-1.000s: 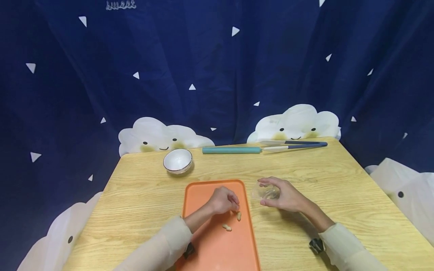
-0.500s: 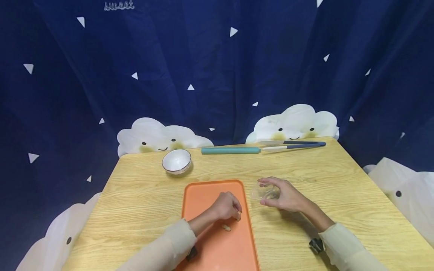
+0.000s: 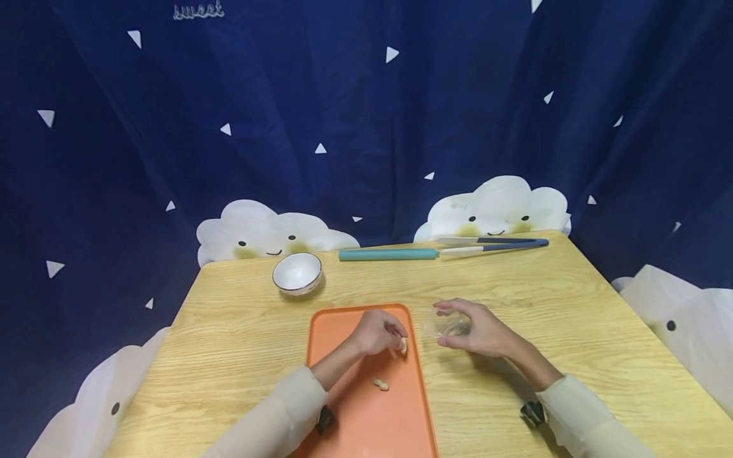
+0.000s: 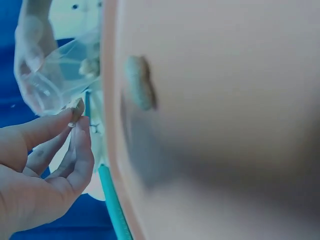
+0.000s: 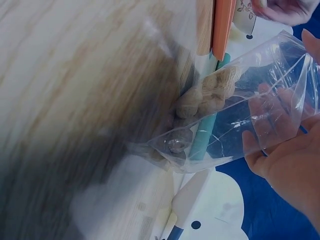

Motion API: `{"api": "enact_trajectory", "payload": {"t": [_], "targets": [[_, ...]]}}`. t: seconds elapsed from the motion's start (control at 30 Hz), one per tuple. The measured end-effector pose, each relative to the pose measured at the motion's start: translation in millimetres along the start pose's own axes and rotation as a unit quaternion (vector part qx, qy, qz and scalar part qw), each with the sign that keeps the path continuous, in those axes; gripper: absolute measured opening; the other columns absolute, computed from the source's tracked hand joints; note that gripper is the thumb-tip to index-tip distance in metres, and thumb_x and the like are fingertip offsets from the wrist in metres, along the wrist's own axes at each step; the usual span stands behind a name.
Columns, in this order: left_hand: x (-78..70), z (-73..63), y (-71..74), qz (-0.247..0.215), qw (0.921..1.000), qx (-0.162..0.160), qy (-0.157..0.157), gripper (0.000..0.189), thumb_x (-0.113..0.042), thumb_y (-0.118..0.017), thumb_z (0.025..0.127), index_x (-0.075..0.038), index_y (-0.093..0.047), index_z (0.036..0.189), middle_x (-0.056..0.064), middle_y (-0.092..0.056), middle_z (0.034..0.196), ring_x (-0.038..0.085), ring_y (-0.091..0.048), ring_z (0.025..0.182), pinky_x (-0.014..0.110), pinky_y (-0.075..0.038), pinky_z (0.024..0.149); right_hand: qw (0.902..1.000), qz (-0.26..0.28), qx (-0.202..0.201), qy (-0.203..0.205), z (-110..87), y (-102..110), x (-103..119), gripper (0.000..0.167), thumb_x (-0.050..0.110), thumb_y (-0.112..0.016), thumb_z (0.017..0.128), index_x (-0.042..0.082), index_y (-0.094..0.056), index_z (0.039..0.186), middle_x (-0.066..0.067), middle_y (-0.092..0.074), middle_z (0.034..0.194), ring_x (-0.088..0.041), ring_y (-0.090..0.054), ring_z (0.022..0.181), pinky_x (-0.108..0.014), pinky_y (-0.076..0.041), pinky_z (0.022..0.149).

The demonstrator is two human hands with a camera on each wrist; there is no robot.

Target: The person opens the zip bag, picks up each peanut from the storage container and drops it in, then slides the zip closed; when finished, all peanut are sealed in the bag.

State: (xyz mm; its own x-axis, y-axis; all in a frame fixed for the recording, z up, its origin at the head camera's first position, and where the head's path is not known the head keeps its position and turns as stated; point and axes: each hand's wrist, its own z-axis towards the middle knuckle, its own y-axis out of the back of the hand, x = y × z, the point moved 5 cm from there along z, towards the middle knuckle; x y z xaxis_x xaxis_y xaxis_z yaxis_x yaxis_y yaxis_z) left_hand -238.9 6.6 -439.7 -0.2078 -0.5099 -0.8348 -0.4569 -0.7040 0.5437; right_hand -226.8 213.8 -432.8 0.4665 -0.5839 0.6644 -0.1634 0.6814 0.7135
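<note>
My left hand [image 3: 375, 332] is over the far right part of the orange tray [image 3: 395, 423]. Its thumb and fingertips pinch a peanut [image 4: 76, 111], raised above the tray. Another unshelled peanut [image 3: 380, 385] lies on the tray, nearer to me. Just right of the tray, my right hand [image 3: 483, 329] holds a clear plastic bag [image 5: 235, 115] by its mouth, thumb and fingers spread apart around it. Several peanuts [image 5: 207, 95] sit low in the bag, seen through the plastic in the right wrist view.
A white bowl [image 3: 298, 273] with a dark rim stands at the back left of the wooden table [image 3: 240, 331]. Along the back edge lie a teal stick [image 3: 389, 254] and tongs [image 3: 495, 247] with blue handles. A dark blue curtain [image 3: 366, 127] hangs behind.
My left hand reached down to the peanut by the tray's right side, took it between the fingertips and lifted it. The right hand and the bag stayed in place.
</note>
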Motion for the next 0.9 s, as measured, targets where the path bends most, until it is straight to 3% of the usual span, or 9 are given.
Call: {"api": "enact_trajectory", "payload": {"t": [0.13,0.3,0.57,0.73,0.9], "targets": [[-6.2,5.1,7.1,-0.037,0.9990,-0.022,-0.007,0.007,0.000,-0.073,0.076,-0.001,-0.072,0.083,0.003,-0.069,0.074,0.008,-0.061,0.066,0.024,-0.051,0.062,1.0000,0.000,0.000,0.002,-0.2,-0.2,0.1,0.062,0.037,-0.078,0.076,0.012,-0.057,0.128,-0.008,-0.067,0.115,-0.028,-0.061,0.109,-0.055,-0.044,0.094],[-14.0,10.0,10.2,-0.071,0.9957,-0.059,-0.002,0.010,-0.003,-0.077,0.074,0.000,-0.072,0.083,0.009,-0.070,0.077,0.008,-0.061,0.066,0.022,-0.050,0.059,1.0000,-0.002,-0.001,-0.005,0.2,0.1,-1.5,0.062,0.038,-0.079,0.075,0.014,-0.057,0.128,-0.004,-0.068,0.115,-0.028,-0.061,0.110,-0.052,-0.045,0.093],[-20.9,11.7,-0.6,-0.133,0.9854,-0.105,0.005,0.012,-0.007,-0.078,0.075,-0.001,-0.072,0.083,0.008,-0.070,0.078,0.014,-0.068,0.066,0.034,-0.057,0.062,1.0000,-0.007,0.000,-0.001,0.6,-0.5,-0.7,0.061,0.038,-0.078,0.076,0.011,-0.058,0.127,-0.004,-0.068,0.115,-0.028,-0.061,0.110,-0.053,-0.045,0.093],[-23.5,13.2,-11.1,-0.140,0.9857,-0.094,0.002,0.013,-0.012,-0.078,0.076,-0.004,-0.073,0.084,0.005,-0.070,0.079,0.009,-0.067,0.066,0.028,-0.056,0.062,1.0000,-0.007,0.004,-0.005,0.9,-0.2,-0.6,0.060,0.036,-0.078,0.077,0.011,-0.058,0.127,-0.003,-0.068,0.115,-0.029,-0.060,0.112,-0.054,-0.045,0.093],[-25.1,12.5,-9.8,-0.163,0.9837,-0.076,-0.015,0.021,-0.015,-0.076,0.080,0.000,-0.073,0.095,0.009,-0.072,0.085,0.016,-0.070,0.074,0.037,-0.058,0.071,0.9999,-0.008,0.006,-0.008,0.8,-0.1,-2.3,0.058,0.036,-0.077,0.078,0.015,-0.057,0.128,-0.003,-0.067,0.115,-0.029,-0.060,0.111,-0.056,-0.045,0.093]]}}
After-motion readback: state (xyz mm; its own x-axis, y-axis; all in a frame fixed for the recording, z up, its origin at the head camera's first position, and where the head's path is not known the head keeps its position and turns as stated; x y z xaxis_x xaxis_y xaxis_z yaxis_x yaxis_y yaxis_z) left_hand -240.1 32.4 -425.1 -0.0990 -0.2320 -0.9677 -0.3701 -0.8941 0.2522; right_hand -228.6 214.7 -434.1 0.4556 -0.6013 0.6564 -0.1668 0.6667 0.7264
